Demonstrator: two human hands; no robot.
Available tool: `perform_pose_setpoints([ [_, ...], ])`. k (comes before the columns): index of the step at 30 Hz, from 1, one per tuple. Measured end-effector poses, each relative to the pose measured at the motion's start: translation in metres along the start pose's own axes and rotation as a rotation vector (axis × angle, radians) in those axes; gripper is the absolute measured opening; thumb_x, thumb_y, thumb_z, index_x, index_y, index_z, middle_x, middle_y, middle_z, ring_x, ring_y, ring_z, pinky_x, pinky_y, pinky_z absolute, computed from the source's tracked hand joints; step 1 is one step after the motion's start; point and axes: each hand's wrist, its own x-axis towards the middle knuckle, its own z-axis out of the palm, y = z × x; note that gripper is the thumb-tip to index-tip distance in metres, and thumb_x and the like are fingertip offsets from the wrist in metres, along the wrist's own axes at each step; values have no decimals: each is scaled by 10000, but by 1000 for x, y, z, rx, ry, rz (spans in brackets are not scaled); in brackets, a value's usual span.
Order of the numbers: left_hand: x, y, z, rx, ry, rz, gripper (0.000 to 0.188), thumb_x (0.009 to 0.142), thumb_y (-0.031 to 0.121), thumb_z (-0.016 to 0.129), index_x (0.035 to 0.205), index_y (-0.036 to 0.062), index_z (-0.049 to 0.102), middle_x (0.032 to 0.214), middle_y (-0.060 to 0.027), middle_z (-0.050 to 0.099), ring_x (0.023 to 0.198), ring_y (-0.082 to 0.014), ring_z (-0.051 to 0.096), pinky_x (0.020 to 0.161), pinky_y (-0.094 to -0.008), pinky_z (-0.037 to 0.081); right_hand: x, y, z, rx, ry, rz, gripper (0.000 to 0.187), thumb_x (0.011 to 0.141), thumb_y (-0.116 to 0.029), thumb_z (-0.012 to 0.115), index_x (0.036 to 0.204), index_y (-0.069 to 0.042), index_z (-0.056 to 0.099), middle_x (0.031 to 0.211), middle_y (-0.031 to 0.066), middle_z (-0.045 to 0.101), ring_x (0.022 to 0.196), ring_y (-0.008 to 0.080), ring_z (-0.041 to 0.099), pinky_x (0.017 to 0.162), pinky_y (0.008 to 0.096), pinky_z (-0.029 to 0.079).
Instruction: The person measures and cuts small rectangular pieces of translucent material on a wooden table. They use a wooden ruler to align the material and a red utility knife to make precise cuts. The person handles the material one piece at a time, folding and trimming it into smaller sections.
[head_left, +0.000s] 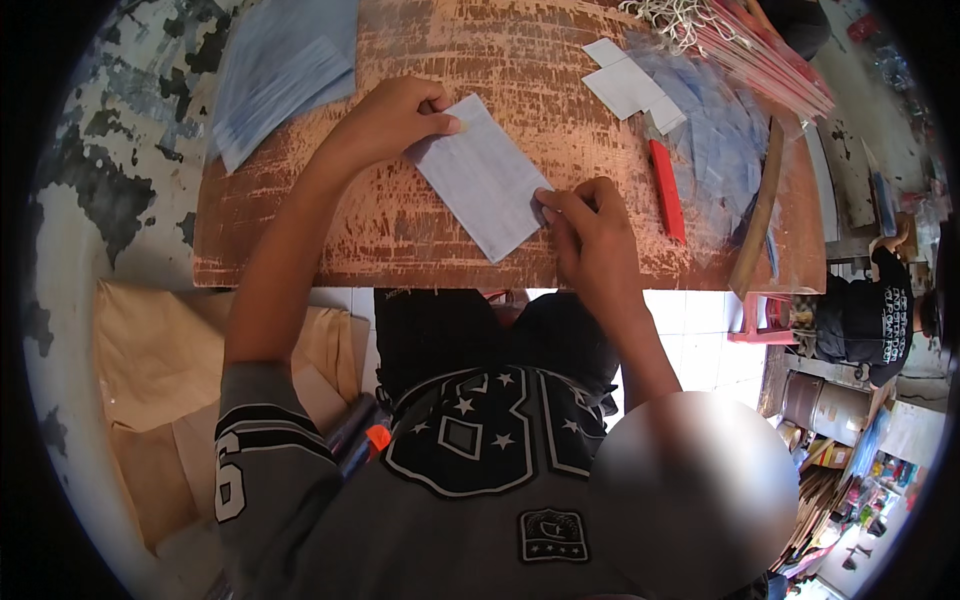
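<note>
A pale grey rectangular sheet (482, 180) lies slantwise just above the worn table, in front of me. My left hand (405, 115) pinches its upper left corner between thumb and fingers. At the opposite side, my right hand (595, 225) grips the right edge near the lower corner. Whether the sheet is plain paper or a thin sleeve, I cannot tell. To the right of my right hand lies a red cutter knife (667, 192) with its blade not showing. Small white paper pieces (625, 85) lie overlapping beyond that hand.
The scratched brown table (300, 225) has translucent bluish plastic sheets (290, 85) stacked at far left. Loose clear plastic pieces (725, 150) pile up at right, beside a wooden strip (757, 215). Pink-and-white cords (735, 50) lie at far right. Another person (865, 310) is off to the right.
</note>
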Motion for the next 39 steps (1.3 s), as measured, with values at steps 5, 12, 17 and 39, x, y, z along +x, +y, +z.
perform_pose_setpoints([
  [5, -23, -6, 23, 117, 373, 200, 227, 952, 180, 829, 1075, 21, 725, 1094, -136, 730, 975, -239, 695, 888, -399, 555, -2, 0, 5, -8, 45, -51, 212, 974, -70, 763, 1183, -70, 796, 973, 148, 585, 925, 349, 634, 791, 478, 534],
  [12, -87, -1, 70, 221, 491, 639, 203, 937, 188, 824, 1095, 67, 786, 1193, -92, 749, 1121, -339, 680, 1057, -467, 503, -4, 3, 9, -15, 74, -86, 202, 983, -84, 758, 1180, -72, 798, 971, 152, 586, 919, 347, 632, 791, 475, 529],
  [17, -121, 10, 103, 229, 414, 656, 171, 930, 174, 825, 1081, 96, 810, 1229, -51, 764, 1142, -306, 689, 1057, -472, 499, -6, 5, 9, 19, 75, -64, 189, 982, -85, 761, 1166, -71, 802, 958, 150, 586, 913, 342, 634, 793, 473, 530],
  [39, -111, 19, 136, 142, 683, 445, 179, 926, 179, 828, 1050, 82, 741, 1114, -71, 704, 1080, -311, 655, 990, -462, 472, -6, -1, 7, 5, 60, -20, 197, 996, -86, 757, 1184, -89, 815, 1021, 158, 626, 946, 350, 668, 819, 471, 547],
])
